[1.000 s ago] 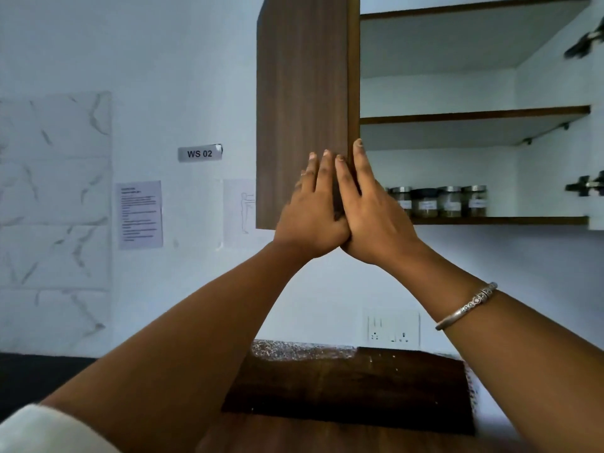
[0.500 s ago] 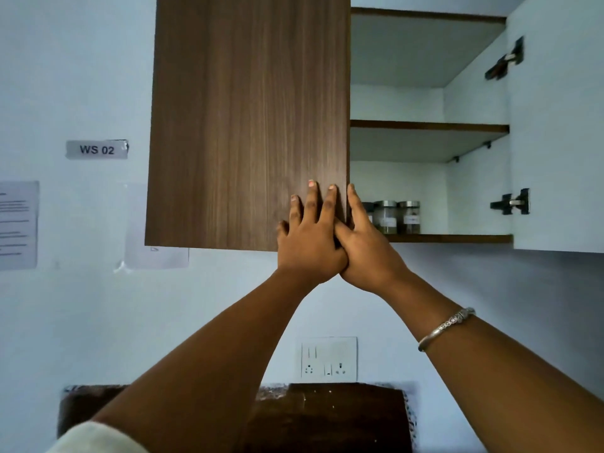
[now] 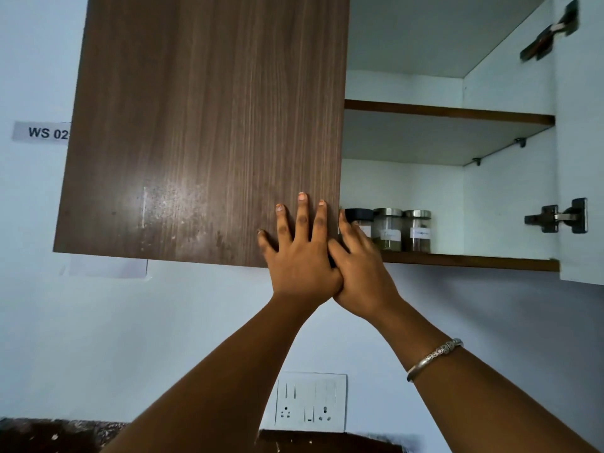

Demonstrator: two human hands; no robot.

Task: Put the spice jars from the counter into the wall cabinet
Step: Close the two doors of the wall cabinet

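Spice jars of clear glass with paper labels are seen in a row on the bottom shelf [image 3: 470,260] of the white-lined wall cabinet [image 3: 510,204], near its left side: a black-lidded jar [image 3: 360,220] partly hidden behind the fingers, a steel-lidded jar with greenish contents [image 3: 388,229] just beside it, and a steel-lidded jar with brown contents [image 3: 417,231] at the right end. The three are set close together, upright. The middle shelf [image 3: 447,114] above them is seen from below, so its top cannot be judged.

The dark wood-grain cabinet door [image 3: 202,125] is presented almost face-on. The left hand [image 3: 299,256] is laid flat on its lower right corner, fingers spread and nothing grasped. The right hand [image 3: 362,266] is placed at the door's right edge, touching the left hand at the thumb side; its fingers are extended upward along the edge and are closed on nothing. A silver metal bangle [image 3: 434,358] is worn on the right forearm.

Two metal hinges [image 3: 555,219] are fixed at the cabinet's right side. A white switch-and-socket plate [image 3: 310,402] is mounted on the pale wall below, and a grey label reading "WS 02" [image 3: 42,132] is stuck at the left, partly covered by the door.
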